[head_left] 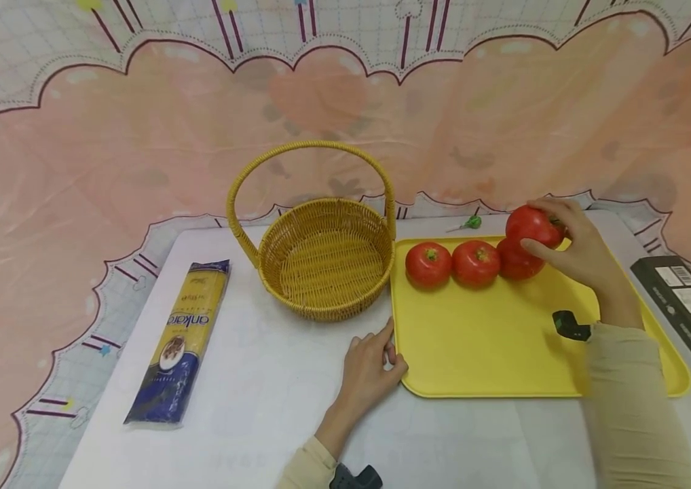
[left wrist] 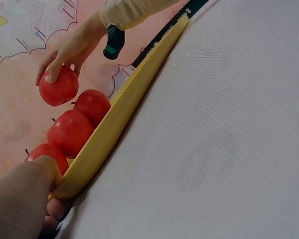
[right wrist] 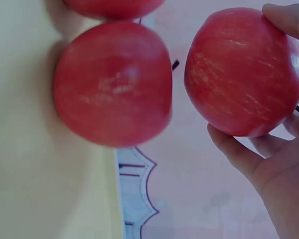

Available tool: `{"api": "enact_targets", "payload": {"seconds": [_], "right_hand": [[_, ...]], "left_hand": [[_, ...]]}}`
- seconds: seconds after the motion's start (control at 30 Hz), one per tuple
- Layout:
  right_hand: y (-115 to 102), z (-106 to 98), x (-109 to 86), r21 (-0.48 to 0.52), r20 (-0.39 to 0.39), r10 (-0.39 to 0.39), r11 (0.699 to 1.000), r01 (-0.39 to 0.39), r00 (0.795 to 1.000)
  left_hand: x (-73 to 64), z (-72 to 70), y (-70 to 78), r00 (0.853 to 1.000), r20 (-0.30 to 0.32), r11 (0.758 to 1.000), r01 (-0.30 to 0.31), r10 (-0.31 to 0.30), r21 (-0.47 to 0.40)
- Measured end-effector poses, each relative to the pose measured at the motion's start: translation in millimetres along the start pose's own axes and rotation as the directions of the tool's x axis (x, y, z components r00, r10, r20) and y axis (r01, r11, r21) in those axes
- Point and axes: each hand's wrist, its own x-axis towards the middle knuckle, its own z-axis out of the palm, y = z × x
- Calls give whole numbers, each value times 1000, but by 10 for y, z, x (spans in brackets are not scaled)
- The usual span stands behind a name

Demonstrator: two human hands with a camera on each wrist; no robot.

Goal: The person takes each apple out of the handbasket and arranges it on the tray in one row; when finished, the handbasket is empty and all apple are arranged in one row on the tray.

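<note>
My right hand [head_left: 577, 244] holds a red streaked apple [right wrist: 244, 72] with a dark stem, raised above the tray's back right part. Fingers and thumb are spread around its sides. Below it, three more red apples [head_left: 428, 265] sit in a row along the back of the yellow tray [head_left: 474, 339]; the rightmost apple [right wrist: 114, 84] is partly covered by the held one in the head view. At the tray's left edge, my left hand [head_left: 370, 367] grips the rim near the front corner, with thumb and fingers on either side of it in the left wrist view.
A yellow wicker basket [head_left: 327, 309] with a tall handle stands left of the tray. Farther left lies a yellow and blue pasta packet [head_left: 180, 346]. A black and white box [head_left: 687, 319] is at the right, and a small green item [head_left: 472, 222] lies behind the tray.
</note>
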Motion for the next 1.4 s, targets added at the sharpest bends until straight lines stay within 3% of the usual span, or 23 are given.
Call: {"api": "enact_targets", "payload": {"seconds": [0.27, 0.53, 0.83, 1.2, 1.4], "right_hand": [[100, -105, -30, 3, -27, -30, 1000, 30, 999], [203, -184, -76, -33, 14, 28, 999, -28, 999], [360, -232, -112, -55, 10, 61, 997, -61, 998], [518, -281, -138, -64, 9, 61, 996, -60, 998], [634, -274, -178, -63, 56, 116, 992, -112, 992]], "left_hand": [[13, -6, 3, 1000, 10, 1000, 8, -8, -4], [8, -8, 2, 999, 28, 1000, 22, -22, -5], [13, 0, 0, 999, 29, 1000, 23, -23, 6], [19, -4, 3, 999, 31, 1000, 27, -27, 3], [18, -2, 9, 999, 39, 999, 36, -36, 1]]}}
